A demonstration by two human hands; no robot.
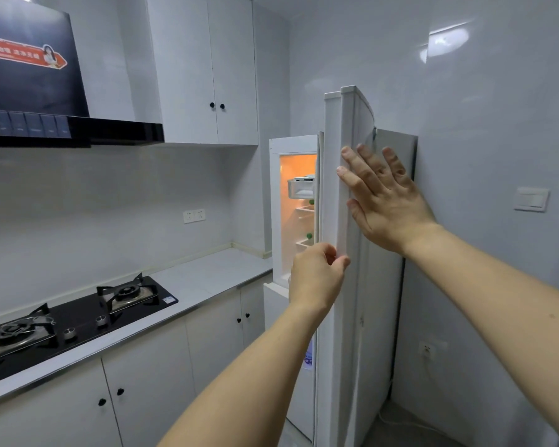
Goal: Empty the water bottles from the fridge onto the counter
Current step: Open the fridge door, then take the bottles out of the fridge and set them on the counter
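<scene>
pale grey counter (204, 279) running along the left wall up to the white fridge (276, 201). black gas hob (78, 321) set into it, with two burners under dark pan supports and two round knobs at its front edge. bare grey surface between hob and fridge. inside the open fridge, lit orange: a clear drawer (300, 188) near the top, white shelves (305, 211) below it, two small green caps (309, 235) showing at the shelf edges, the rest hidden behind the door.
</scene>
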